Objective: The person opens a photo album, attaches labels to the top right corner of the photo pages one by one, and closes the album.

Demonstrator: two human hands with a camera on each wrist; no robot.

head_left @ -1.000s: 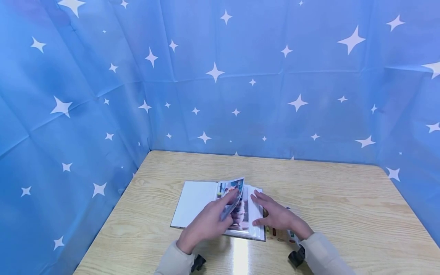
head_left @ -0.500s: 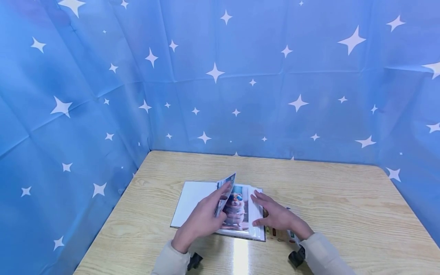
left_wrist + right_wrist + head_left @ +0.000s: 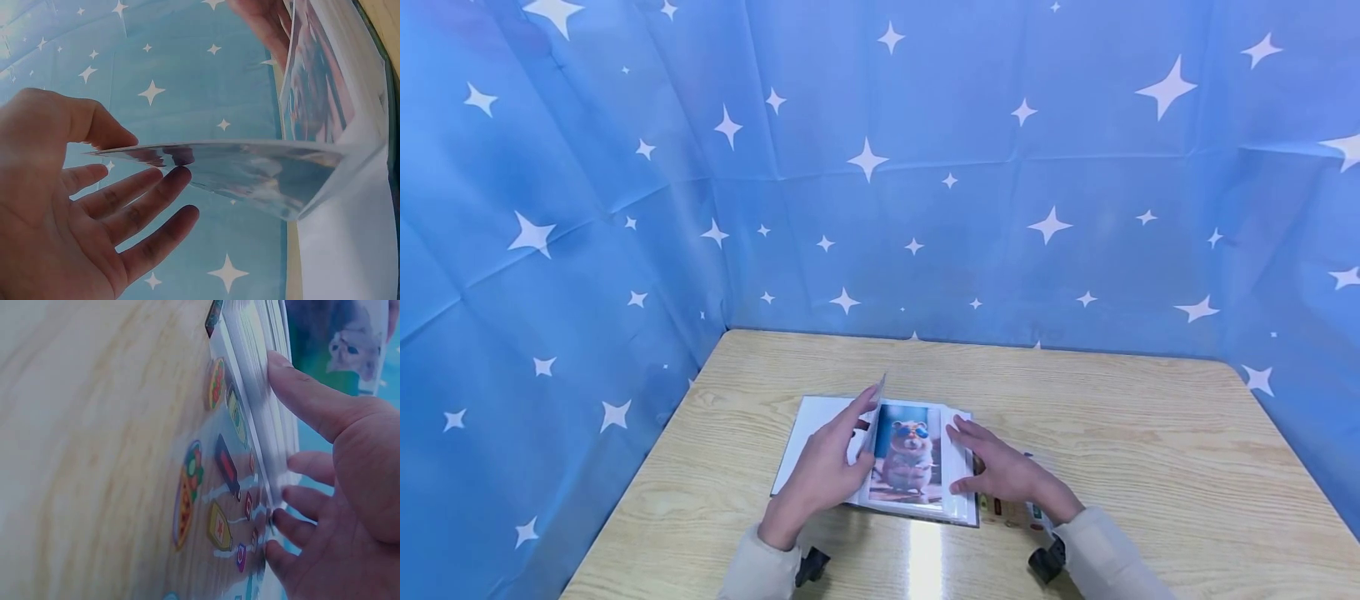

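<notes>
A photo album with a white inside cover (image 3: 808,425) lies spread on the wooden table. My left hand (image 3: 823,471) holds one glossy photo page (image 3: 250,169) nearly upright, thumb on one face and fingers on the other, as the left wrist view shows. To the right of that page, a picture of a hamster in sunglasses (image 3: 910,458) faces up. My right hand (image 3: 1003,471) rests along the album's right side. Its thumb and fingertips touch the edges of the stacked pages (image 3: 256,381), and the fingers are spread in a loose curve.
A clear sheet with food stickers (image 3: 219,481) lies on the table, partly beneath the right hand and beside the album. Wrist cameras (image 3: 1047,562) sit below both wrists. A blue star-printed curtain (image 3: 955,208) stands behind the table (image 3: 1112,408) and along its left side.
My left hand has moved left, swinging the page from leaning right to nearly upright. The hamster picture beneath is now fully uncovered. My right hand stays in place.
</notes>
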